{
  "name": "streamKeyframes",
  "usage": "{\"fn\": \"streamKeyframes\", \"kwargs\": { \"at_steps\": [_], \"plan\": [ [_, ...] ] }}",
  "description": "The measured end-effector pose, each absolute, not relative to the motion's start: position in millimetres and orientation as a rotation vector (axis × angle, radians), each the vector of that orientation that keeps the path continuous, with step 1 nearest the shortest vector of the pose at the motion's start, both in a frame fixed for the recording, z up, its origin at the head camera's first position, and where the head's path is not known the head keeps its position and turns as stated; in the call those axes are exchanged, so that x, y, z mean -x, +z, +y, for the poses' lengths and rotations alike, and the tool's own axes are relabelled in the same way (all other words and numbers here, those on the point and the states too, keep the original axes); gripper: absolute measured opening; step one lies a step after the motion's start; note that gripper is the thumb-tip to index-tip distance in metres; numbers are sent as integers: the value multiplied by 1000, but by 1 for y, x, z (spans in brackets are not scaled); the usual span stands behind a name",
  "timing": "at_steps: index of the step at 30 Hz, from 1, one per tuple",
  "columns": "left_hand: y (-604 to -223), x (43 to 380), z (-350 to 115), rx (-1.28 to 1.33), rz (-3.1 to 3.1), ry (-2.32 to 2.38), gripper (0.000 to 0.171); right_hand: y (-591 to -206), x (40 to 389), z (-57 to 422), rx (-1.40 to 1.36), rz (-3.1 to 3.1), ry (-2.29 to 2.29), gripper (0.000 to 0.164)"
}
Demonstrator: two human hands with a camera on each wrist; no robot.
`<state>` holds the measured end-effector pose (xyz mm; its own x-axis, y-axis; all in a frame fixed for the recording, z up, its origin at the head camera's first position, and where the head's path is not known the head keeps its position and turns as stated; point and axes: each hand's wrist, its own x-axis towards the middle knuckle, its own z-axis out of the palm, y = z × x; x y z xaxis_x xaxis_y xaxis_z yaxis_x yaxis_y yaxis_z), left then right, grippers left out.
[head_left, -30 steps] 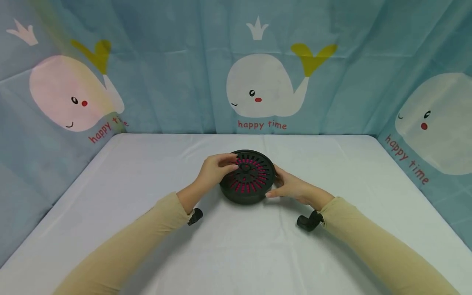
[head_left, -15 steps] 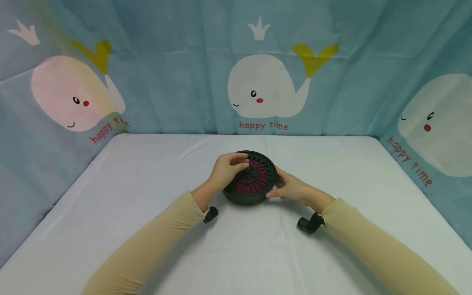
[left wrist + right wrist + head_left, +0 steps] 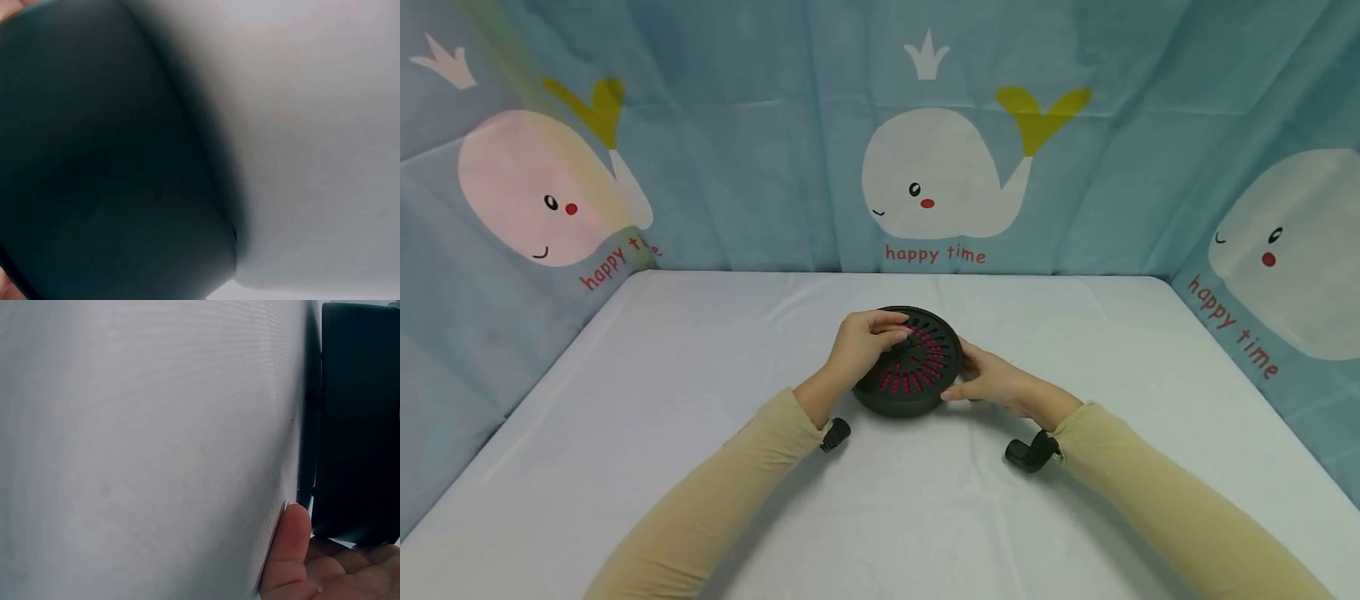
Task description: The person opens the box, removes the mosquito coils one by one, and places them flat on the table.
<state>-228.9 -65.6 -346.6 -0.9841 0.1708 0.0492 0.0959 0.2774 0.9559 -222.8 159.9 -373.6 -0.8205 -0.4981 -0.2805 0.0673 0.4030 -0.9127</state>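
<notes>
A round black container (image 3: pixel 898 407) stands on the white table, its lid (image 3: pixel 917 364) cut with radial slots that show pinkish red beneath. My left hand (image 3: pixel 859 343) reaches over the lid from the left. Its thumb and fingers come together at the lid's middle, pinching what looks like the small centre knob, which they hide. Against the right side, my right hand (image 3: pixel 996 380) holds the container between thumb and fingers; the far fingertips are hidden behind it. The dark wall (image 3: pixel 106 156) fills much of the left wrist view. In the right wrist view a thumb or finger lies by the container's base.
A white cloth (image 3: pixel 895 508) covers the table. Blue curtains (image 3: pixel 752 183) printed with whales rise at its back and sides. Small black camera mounts (image 3: pixel 1030 452) hang below both sleeves.
My left hand has moved right, from the lid's left edge to its middle, and its fingertips have drawn together there. The right hand stays at the container's side.
</notes>
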Motion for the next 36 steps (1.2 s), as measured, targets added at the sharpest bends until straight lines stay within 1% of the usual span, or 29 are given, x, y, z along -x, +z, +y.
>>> {"fn": "streamKeyframes", "kwargs": {
  "at_steps": [18, 36],
  "plan": [
    [-344, 226, -62, -133, 2454, 1887, 30, -373, 226, 160, 383, 2131, -1430, 103],
    [-342, 223, -59, -58, 2487, 1861, 23, -372, 224, 161, 393, 2123, -1434, 102]
  ]
}}
